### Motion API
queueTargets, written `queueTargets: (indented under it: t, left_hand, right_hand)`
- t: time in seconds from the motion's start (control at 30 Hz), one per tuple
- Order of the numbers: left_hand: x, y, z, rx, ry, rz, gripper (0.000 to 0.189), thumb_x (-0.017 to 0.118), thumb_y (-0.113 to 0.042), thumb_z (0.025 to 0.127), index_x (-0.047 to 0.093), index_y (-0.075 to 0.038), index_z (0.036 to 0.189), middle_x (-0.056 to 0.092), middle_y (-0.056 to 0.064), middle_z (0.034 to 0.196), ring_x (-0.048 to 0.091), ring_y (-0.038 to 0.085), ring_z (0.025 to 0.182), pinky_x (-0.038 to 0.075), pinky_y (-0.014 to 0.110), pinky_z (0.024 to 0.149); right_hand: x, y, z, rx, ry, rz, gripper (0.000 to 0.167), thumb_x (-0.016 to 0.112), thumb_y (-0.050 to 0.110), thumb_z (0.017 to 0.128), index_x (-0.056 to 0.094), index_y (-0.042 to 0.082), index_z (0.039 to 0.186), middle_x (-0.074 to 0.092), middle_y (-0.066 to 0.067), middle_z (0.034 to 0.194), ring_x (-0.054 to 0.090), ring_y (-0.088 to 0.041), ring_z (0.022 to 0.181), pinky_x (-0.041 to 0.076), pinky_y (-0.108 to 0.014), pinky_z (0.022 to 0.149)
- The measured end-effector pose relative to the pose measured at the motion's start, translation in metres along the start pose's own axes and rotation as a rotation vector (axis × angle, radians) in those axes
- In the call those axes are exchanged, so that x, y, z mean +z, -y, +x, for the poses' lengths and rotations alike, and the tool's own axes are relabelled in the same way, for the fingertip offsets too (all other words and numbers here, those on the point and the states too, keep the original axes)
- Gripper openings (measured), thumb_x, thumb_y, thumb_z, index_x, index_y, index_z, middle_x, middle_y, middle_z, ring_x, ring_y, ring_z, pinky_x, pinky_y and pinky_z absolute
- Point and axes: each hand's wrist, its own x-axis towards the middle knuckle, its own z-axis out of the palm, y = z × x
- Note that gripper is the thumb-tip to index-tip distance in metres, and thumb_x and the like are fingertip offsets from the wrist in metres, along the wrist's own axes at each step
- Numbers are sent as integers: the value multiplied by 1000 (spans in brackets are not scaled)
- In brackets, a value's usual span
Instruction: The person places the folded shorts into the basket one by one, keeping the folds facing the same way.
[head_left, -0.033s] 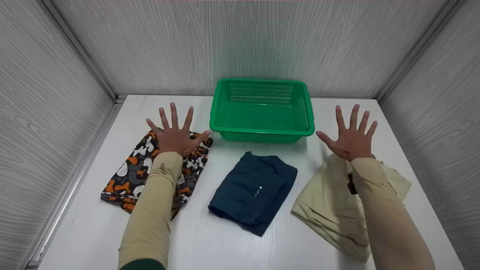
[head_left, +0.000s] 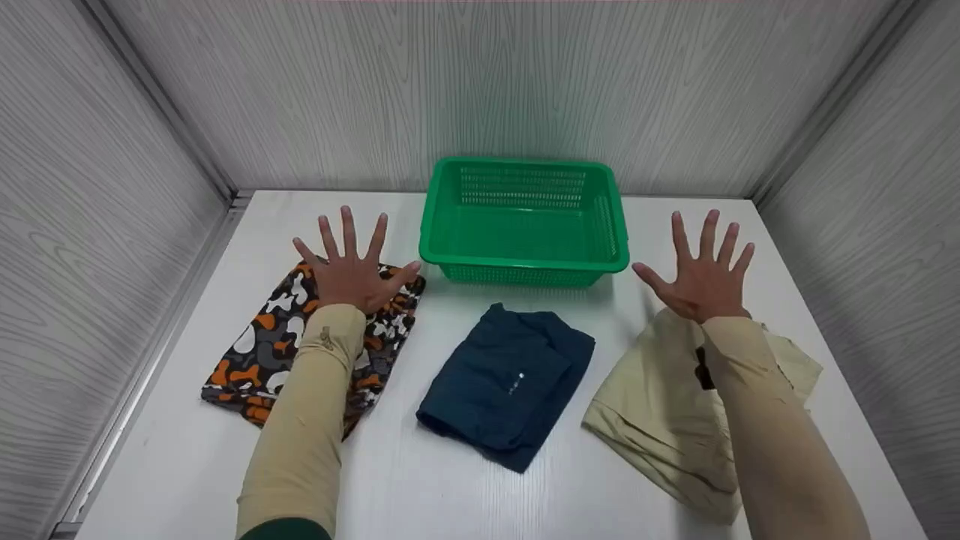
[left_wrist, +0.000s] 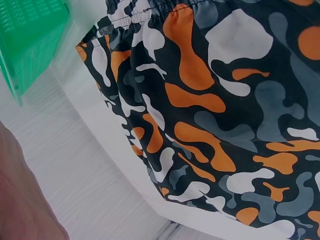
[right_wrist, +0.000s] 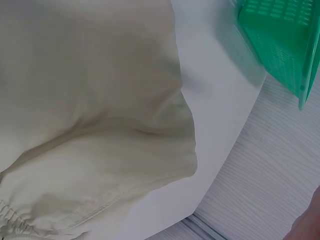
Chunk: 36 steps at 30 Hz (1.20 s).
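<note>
My left hand (head_left: pixel 351 277), fingers spread wide and holding nothing, hovers over the far part of patterned shorts (head_left: pixel 262 352) in black, orange, white and grey. The left wrist view shows these shorts (left_wrist: pixel 240 115) close up, with a gathered waistband. Over the far edge of a beige garment (head_left: pixel 645 397), my right hand (head_left: pixel 705 285) is likewise spread and empty. That beige cloth (right_wrist: pixel 100 165) fills much of the right wrist view, its gathered elastic at the lower left. Between the two lies a folded dark blue garment (head_left: pixel 502 382) with a small pale mark.
A green plastic basket (head_left: pixel 525 262) with perforated sides stands at the back middle of the white table (head_left: pixel 390 480), nothing inside it. Grey wood-grain panels (head_left: pixel 322 97) rise behind the table and on both sides. My right forearm covers part of the beige garment.
</note>
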Motion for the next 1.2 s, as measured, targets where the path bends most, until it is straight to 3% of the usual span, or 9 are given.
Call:
queueTargets:
  t: [0.17, 0.4, 0.5, 0.73, 0.93, 1.07, 1.2]
  left_hand:
    - [-3, -1, -1, 1, -23, -14, 101, 31, -91, 84, 7, -34, 164, -4, 20, 168, -8, 52, 150, -12, 79, 106]
    - [-4, -2, -11, 35, -115, -54, 97, 45, -82, 87, 19, -29, 164, 5, 23, 167, 1, 55, 149, -3, 76, 112]
    - [-1, -4, -19, 47, -116, -98, 93, 50, -76, 90, 21, -28, 164, 9, 26, 166, 3, 57, 148, 0, 74, 113]
    - [4, -19, -41, 84, -60, -231, 89, 45, -73, 95, 19, -25, 164, 10, 29, 165, 3, 56, 148, 5, 69, 117]
    - [11, -47, -68, 50, 24, -489, 85, 42, -69, 99, 19, -19, 164, 11, 26, 166, 7, 50, 151, 10, 64, 119]
    - [16, -77, -93, 16, 64, -669, 72, 41, -63, 102, 39, -15, 156, 30, 20, 160, 27, 41, 147, 26, 58, 116]
    - [21, -106, -113, -57, 163, -798, 69, 36, -66, 103, 49, -15, 148, 45, 16, 149, 41, 40, 136, 36, 58, 107]
  right_hand:
    - [-6, 0, -2, 1, 4, -2, 102, 39, 80, 91, 1, 21, 165, -12, -29, 164, -13, -56, 147, -10, -76, 109]
    - [-4, 0, -5, -1, -2, 22, 101, 39, 80, 92, 2, 21, 165, -9, -28, 165, -8, -57, 148, -8, -77, 109]
    - [-1, -2, -9, 0, 15, 42, 101, 40, 79, 92, 2, 20, 165, -8, -28, 165, -5, -57, 148, -6, -77, 109]
    - [12, 1, -20, 1, -3, 119, 100, 44, 75, 93, 8, 14, 165, 2, -29, 165, 5, -58, 147, 4, -76, 112]
    - [37, 16, -32, 6, -12, 306, 99, 50, 67, 96, 14, 4, 162, 11, -30, 164, 15, -53, 148, 14, -69, 115]
    - [58, 35, -40, 11, 67, 476, 98, 55, 62, 97, 13, 3, 162, 16, -28, 163, 19, -48, 148, 20, -65, 116]
    - [75, 59, -44, 9, 185, 587, 103, 59, 64, 94, 11, 3, 162, 21, -26, 162, 22, -43, 149, 23, -60, 117]
